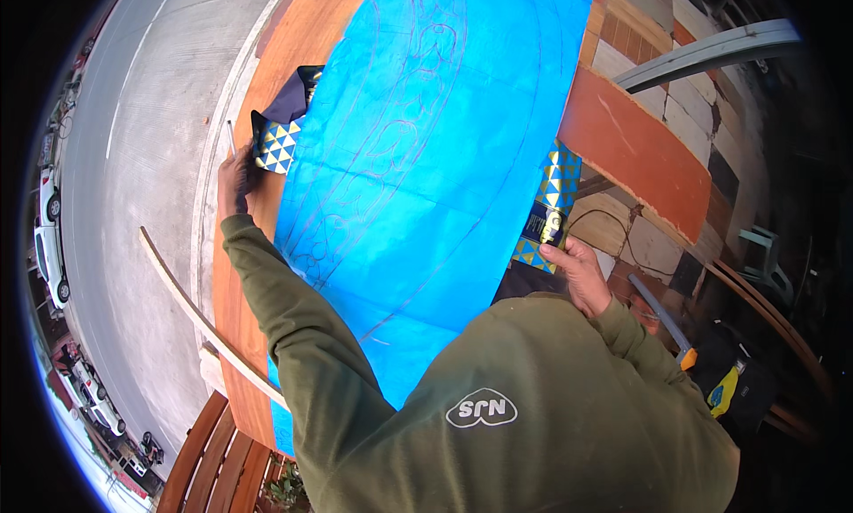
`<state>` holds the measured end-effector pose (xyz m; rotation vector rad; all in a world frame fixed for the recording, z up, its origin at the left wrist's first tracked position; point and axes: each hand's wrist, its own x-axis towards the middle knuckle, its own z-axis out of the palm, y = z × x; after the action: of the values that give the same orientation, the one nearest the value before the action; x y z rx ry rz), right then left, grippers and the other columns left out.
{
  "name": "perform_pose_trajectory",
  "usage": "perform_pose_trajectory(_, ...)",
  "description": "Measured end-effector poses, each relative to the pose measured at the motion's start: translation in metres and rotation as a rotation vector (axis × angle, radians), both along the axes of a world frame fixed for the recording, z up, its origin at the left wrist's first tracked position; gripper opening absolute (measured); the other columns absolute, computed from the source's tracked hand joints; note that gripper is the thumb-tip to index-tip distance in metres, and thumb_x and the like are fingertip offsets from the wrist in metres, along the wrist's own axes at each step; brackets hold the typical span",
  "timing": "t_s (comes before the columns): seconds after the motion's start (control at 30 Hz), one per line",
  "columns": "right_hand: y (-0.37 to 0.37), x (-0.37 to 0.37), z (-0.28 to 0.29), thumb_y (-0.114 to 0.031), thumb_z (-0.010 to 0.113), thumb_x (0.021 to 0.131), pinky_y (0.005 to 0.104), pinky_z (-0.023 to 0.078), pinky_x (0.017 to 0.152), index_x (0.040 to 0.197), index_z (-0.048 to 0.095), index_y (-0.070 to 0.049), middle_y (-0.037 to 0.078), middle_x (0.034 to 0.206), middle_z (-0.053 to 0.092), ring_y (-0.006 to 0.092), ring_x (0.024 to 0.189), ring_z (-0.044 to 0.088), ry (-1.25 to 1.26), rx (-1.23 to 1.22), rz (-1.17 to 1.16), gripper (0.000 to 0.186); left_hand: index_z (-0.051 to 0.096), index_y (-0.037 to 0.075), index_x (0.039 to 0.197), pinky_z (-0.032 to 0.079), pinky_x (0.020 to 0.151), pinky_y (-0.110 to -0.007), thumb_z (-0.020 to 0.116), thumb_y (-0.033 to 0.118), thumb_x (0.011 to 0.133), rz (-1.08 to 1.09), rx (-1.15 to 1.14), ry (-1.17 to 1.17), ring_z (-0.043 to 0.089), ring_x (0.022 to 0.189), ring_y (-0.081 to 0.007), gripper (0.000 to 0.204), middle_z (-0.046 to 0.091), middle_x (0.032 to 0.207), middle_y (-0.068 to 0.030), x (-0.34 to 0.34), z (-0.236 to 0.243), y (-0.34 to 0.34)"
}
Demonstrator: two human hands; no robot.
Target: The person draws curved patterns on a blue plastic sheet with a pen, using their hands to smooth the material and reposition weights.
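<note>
A large blue sheet (418, 202) with faint curved and scrolled drawn lines lies over a wooden board (240, 318). My left hand (235, 180) is closed at the board's left edge on a thin pale pen-like stick (231, 135), beside a dark item with a yellow-and-white triangle pattern (277, 147); its fingertips are partly hidden. At the sheet's right edge, my right hand (577, 273) grips blue-and-yellow patterned material (558, 175), which has a dark printed panel. Its thumb rests on the material near the panel.
A curved pale strip (173, 282) angles along the left. On the right are an orange board (644, 149), a metal beam (711, 53), a saw (662, 322) and a dark bag (724, 380). Parked cars (49, 233) line the road; wooden bench slats (209, 451) show below.
</note>
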<state>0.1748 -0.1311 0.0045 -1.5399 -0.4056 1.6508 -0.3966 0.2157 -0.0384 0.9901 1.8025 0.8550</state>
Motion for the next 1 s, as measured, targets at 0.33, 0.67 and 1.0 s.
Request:
perform_pose_trajectory(0.33,0.001,-0.003,-0.001,-0.022,0.083,0.101,0.0298,0.05,0.092,0.123,0.073,-0.002,0.001,0.112,0.075,0.0085,0.101,0.065,0.03,-0.077,0.094,0.032,0.071,0.004,0.133,0.048,0.069,-0.033,0.088,0.042,0.095,-0.178,0.237,0.462,0.063,0.078,-0.0124,0.056,0.073,0.09,-0.0052,0.072,0.03,-0.067)
perform_pose_trajectory(0.67,-0.007,0.004,-0.017,-0.026,0.081,0.103,0.0313,0.051,0.094,0.129,0.071,-0.002,0.003,0.116,0.076,0.0101,0.104,0.066,0.057,-0.063,0.051,0.036,0.077,-0.001,0.103,0.047,0.069,-0.033,0.076,0.033,0.104,0.116,0.381,0.325,0.06,0.077,-0.0113,0.033,0.069,0.081,-0.004,0.029,-0.021,-0.042)
perform_pose_trajectory(1.0,-0.008,0.003,-0.002,-0.022,0.082,0.102,0.0324,0.054,0.094,0.128,0.074,0.001,0.006,0.118,0.077,0.0123,0.104,0.07,0.054,-0.157,0.144,0.036,0.072,0.003,0.089,0.04,0.064,-0.03,0.074,0.033,0.105,0.137,0.209,0.302,0.05,0.071,-0.0084,0.034,0.058,0.076,0.003,-0.015,-0.012,-0.054)
